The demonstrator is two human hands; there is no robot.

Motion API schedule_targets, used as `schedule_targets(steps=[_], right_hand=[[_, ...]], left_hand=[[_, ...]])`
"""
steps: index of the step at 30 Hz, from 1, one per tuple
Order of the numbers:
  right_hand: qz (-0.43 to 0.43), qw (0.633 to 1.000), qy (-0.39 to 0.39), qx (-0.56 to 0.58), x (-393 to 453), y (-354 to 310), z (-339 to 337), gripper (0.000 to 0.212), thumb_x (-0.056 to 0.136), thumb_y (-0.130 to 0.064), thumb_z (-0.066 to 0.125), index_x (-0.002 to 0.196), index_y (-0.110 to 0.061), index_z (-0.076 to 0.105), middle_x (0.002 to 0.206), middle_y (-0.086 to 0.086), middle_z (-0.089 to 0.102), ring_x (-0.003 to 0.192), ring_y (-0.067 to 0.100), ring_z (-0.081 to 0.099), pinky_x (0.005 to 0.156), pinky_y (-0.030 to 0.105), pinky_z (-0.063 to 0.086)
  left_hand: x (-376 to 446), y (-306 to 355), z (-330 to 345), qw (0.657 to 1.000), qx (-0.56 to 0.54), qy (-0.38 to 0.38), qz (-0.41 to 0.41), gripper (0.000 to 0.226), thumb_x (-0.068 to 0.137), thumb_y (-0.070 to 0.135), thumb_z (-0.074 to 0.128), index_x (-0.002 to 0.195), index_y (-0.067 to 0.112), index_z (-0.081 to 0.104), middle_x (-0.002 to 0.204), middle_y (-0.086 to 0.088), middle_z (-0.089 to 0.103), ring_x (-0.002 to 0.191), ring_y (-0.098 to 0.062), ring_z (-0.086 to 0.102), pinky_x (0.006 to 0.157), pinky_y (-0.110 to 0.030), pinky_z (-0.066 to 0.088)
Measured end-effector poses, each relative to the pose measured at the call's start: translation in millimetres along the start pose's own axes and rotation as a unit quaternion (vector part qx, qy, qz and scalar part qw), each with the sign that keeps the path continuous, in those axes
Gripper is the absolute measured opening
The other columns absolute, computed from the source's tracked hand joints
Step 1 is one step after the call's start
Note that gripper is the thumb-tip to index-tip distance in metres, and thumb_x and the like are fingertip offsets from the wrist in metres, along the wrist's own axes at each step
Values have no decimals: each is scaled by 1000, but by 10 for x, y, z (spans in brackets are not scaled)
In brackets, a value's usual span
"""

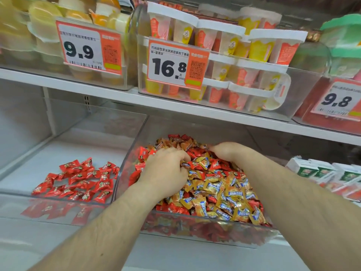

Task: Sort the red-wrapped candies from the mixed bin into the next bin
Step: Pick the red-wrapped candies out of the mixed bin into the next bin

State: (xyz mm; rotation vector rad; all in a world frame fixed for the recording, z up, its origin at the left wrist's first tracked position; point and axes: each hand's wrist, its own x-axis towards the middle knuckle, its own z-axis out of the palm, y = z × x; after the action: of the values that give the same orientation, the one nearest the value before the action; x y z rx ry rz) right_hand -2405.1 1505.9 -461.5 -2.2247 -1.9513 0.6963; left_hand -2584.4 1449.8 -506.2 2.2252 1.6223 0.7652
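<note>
On the lower shelf, two clear bins side by side: mixed bin (pixel 195 234), heaped with red-wrapped candies (pixel 214 165) and gold-wrapped candies (pixel 213 187) jumbled together; next bin (pixel 64 210) just to its left, holding a loose scatter of sorted red candies (pixel 78 180) and no gold that can be seen. Left hand (pixel 166 169): in the heap at the mixed bin's left side, fingers curled down among wrappers; what it grips is hidden. Right hand (pixel 227 151): deeper in the heap, fingers buried; cannot tell whether it holds anything. Step judged in hand: gathering reds. Handling advice: rake gold wrappers aside with one hand; pinch only reds with the other; check each handful for strays; lift clear over the shared wall before release. Above: price tags (pixel 168 66) and dessert cups (pixel 259 47).
</note>
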Motion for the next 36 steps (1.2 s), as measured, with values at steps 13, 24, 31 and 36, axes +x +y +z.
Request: schedule_targets(steps=[13,24,31,36], right_hand=[[-14,985,-32,170,-359,-211,206,74,96,-70,18,140,-21,53,153,7,41,139,28,39,109,41,28],[-144,977,-45,150,-833,96,280,70,87,-78,10,119,-49,66,138,-26,48,132,-3,34,107,27,20],[-186,950,-6,249,-1108,442,260,69,84,-73,14,130,-48,58,125,-27,63,125,-12,46,99,18,27],[-176,929,119,303,-1061,576,153,58,90,-67,22,117,-41,66,112,-22,70,108,-7,61,96,20,39]], left_hand=[[-44,-18,-118,999,4,26,-23,39,89,18,52,124,35,59,129,11,56,123,-18,43,102,-39,31],[-130,-1,-225,999,10,2,-41,48,88,6,47,123,35,60,135,6,54,128,-23,43,108,-44,32],[-138,-17,-275,998,-20,-12,-50,47,94,1,40,118,33,65,131,-1,61,93,-27,62,61,-21,45],[-110,-60,-292,996,-41,-72,-24,54,94,0,39,127,37,61,138,3,57,82,-10,67,42,-9,35]])
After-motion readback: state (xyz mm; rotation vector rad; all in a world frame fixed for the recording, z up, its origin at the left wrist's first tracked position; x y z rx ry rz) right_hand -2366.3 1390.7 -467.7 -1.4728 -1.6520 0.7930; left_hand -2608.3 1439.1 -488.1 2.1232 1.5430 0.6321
